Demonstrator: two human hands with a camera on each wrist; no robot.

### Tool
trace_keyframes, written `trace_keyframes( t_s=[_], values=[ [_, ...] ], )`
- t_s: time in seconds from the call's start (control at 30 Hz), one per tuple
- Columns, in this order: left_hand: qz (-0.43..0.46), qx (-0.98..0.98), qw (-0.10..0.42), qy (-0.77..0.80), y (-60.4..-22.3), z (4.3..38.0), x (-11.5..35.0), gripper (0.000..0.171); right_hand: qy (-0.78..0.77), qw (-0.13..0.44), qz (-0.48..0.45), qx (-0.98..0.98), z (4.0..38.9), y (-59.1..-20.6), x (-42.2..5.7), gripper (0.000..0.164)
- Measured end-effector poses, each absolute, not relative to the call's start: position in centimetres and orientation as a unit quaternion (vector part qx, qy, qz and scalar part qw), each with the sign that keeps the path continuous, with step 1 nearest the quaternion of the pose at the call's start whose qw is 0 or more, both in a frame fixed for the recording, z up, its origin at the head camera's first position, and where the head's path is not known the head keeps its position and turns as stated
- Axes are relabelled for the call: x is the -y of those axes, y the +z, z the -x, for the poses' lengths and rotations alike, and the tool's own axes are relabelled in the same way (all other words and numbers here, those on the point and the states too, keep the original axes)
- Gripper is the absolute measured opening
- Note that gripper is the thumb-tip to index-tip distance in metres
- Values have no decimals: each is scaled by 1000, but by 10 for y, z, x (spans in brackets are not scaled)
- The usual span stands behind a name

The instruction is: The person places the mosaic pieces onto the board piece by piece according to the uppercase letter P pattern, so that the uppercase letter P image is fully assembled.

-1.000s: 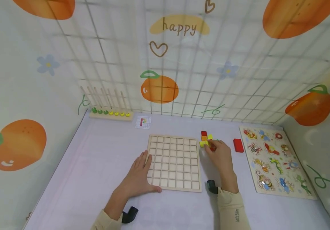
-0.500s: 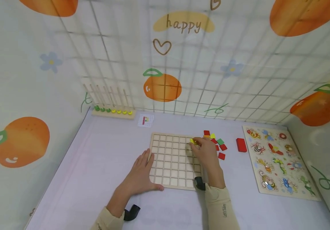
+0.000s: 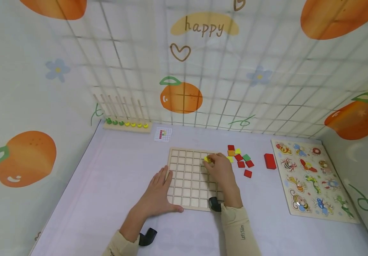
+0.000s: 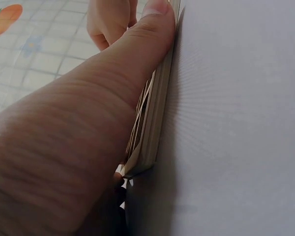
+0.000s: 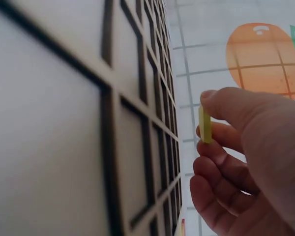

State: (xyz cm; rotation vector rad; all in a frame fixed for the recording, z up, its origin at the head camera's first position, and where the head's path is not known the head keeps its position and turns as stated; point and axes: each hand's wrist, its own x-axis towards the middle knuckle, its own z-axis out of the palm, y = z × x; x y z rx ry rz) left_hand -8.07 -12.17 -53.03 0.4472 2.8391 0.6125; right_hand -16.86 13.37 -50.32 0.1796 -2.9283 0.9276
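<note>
Pinching yellow tile (image 5: 205, 125), "happy" (image 3: 204, 27) behind

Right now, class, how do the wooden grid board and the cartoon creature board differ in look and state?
The grid board is plain and divided into squares; the creature board is brightly decorated. The left hand touches the grid board's edge, while neither hand touches the creature board. The grid board lies near the middle of the table, the creature board toward the right. Both are pale, flat boards.
</note>
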Motion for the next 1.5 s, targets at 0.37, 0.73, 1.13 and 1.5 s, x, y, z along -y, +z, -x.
trace_keyframes(
  t_s=[0.37, 0.73, 1.13, 1.5],
  values=[
    [-154, -962, 100, 204, -530, 82, 122, 143, 296, 48, -57, 952, 170, -509, -129, 25],
    [-153, -961, 103, 207, -530, 82, 124, 144, 293, 32, -57, 954, 172, -515, -127, 27],
    [-149, -959, 100, 217, -524, 80, 121, 143, 302, 41, -65, 950, 173, -521, -128, 26],
    [-147, -960, 100, 215, -527, 80, 119, 142, 316, 27, -50, 947, 170, -521, -129, 25]
  ],
)
